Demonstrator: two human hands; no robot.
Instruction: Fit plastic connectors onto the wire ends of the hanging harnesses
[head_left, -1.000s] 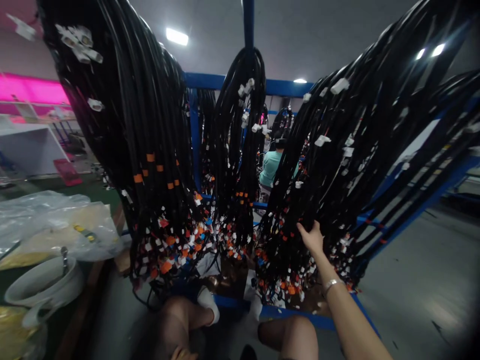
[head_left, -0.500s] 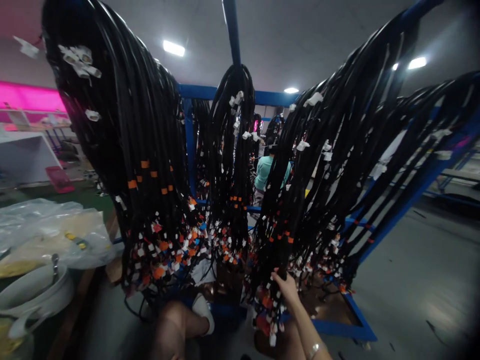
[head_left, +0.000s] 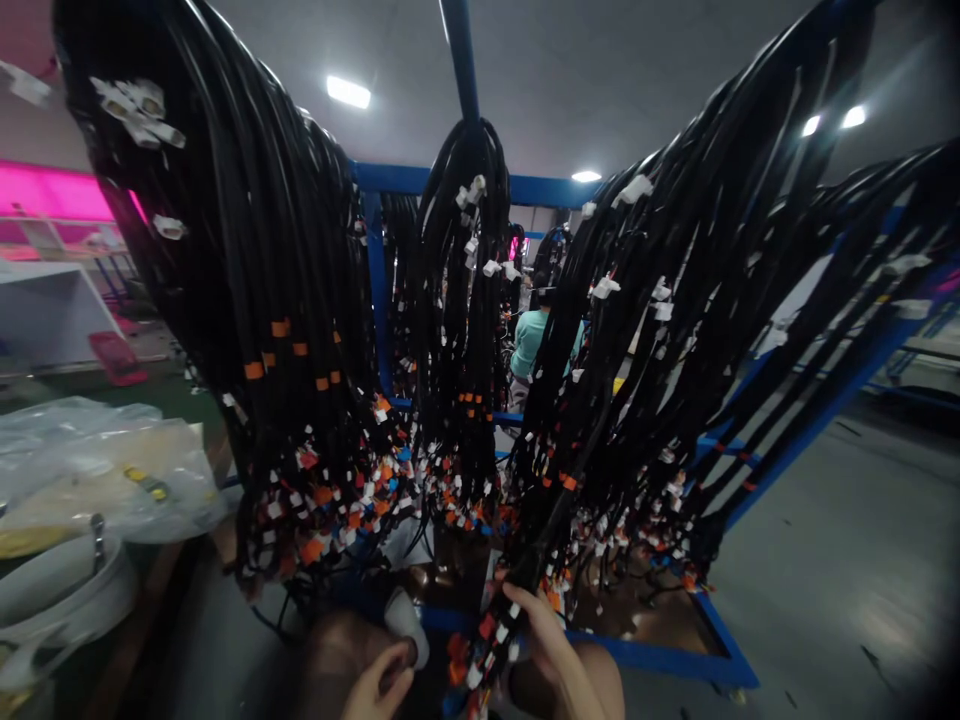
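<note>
Thick bundles of black wire harnesses [head_left: 645, 380] hang from a blue metal rack [head_left: 465, 185], their lower ends studded with white, orange and red connectors. My right hand [head_left: 544, 640] grips the connector end of one harness [head_left: 487, 650] pulled down from the right bundle, low in the middle of the view. At the bottom edge my left hand [head_left: 379, 690] rises beside my knee, fingers loosely curled and holding nothing, a short way left of that harness end.
A worktable at the left carries clear plastic bags [head_left: 90, 470] and a white bucket [head_left: 60, 590]. The rack's blue base frame [head_left: 675, 660] lies on the grey floor. A person in a teal shirt [head_left: 536, 335] sits behind the rack.
My right hand has slid down the right bundle from mid-height to its bottom, drawing one harness end toward me. My left hand has come up into view.
</note>
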